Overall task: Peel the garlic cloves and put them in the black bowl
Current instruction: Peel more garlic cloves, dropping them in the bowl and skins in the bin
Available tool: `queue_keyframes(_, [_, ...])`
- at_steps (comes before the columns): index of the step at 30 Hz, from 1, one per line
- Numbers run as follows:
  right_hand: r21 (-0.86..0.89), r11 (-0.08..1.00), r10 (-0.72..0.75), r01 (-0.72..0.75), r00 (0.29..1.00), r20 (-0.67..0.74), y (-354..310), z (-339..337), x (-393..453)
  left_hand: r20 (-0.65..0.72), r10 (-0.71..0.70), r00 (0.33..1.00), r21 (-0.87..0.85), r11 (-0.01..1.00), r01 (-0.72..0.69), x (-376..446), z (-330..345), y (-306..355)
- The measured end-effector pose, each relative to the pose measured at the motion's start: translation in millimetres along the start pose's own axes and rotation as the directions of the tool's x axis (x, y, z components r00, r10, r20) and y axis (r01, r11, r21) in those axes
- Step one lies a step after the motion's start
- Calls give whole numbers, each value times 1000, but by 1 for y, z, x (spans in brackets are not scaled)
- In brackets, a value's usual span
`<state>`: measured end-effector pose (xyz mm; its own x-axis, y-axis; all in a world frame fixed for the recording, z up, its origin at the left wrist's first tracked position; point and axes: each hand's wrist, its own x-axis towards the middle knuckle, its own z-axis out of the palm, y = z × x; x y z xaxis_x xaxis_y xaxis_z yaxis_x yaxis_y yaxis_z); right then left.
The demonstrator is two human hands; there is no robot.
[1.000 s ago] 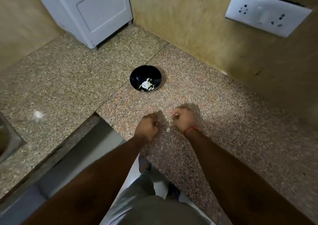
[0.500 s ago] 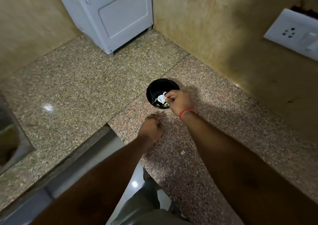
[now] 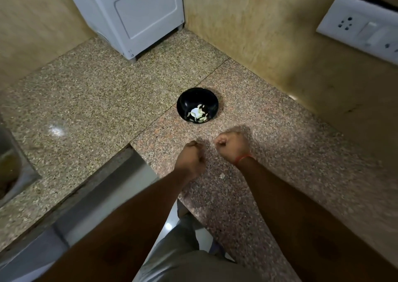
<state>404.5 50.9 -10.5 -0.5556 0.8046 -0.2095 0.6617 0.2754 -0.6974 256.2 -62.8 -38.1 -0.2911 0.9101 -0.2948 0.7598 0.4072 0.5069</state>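
The right hand (image 3: 232, 147), over the round glossy black bowl (image 3: 197, 105) half a second ago, has drawn back beside the left hand (image 3: 190, 157) above the speckled granite desk (image 3: 280, 152), both grips clenched on contents I cannot tell, with pale peeled garlic cloves (image 3: 197, 114) lying in the bowl just beyond them, so likely another clove comes next.

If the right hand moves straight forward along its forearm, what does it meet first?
Probably the black bowl, which lies ahead and slightly left of the right hand; only bare counter lies between. Depth is uncertain.

No legible text, number or brand was found. A small dark mark is seen on the white appliance (image 3: 137, 16), possibly a logo, too small to be read.
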Motion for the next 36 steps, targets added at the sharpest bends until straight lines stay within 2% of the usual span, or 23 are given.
queue_keyframes(7, [-174, 981, -63, 87, 988, 141, 39, 11, -61, -18, 58, 998, -27, 998, -59, -33, 33, 17])
queue_keyframes(10, [-282, 948, -106, 148, 981, 161, 52, 20, -71, -55, 86, 995, -77, 993, -90, -44, 44, 22])
queue_keyframes(13, [-301, 939, -130, 167, 982, 140, 53, 26, -80, -92, 105, 990, -126, 985, -116, -52, 52, 24])
queue_keyframes(16, [-125, 990, -61, 69, 996, 67, 56, 30, -89, -105, 52, 993, -191, 979, -72, -58, 58, 26])
queue_keyframes(19, [76, 996, 36, -40, 998, 44, 53, 29, -96, -82, 8, 997, -254, 967, -29, -62, 62, 28])
queue_keyframes(23, [301, 930, 178, -211, 975, 134, 55, 30, -100, -110, 32, 993, -337, 939, -67, -69, 62, 27])
queue_keyframes(25, [389, 878, 234, -278, 959, 158, 59, 30, -99, -97, -11, 995, -420, 907, -31, -72, 61, 29])
queue_keyframes(30, [487, 812, 275, -322, 947, 168, 60, 29, -101, 29, -177, 984, -701, 698, 146, -71, 62, 32])
queue_keyframes(33, [530, 785, 285, -320, 947, 151, 58, 28, -102, 104, -285, 953, -772, 581, 258, -71, 62, 37])
queue_keyframes(36, [565, 763, 291, -315, 947, 135, 54, 26, -102, 174, -313, 934, -818, 482, 314, -69, 61, 43])
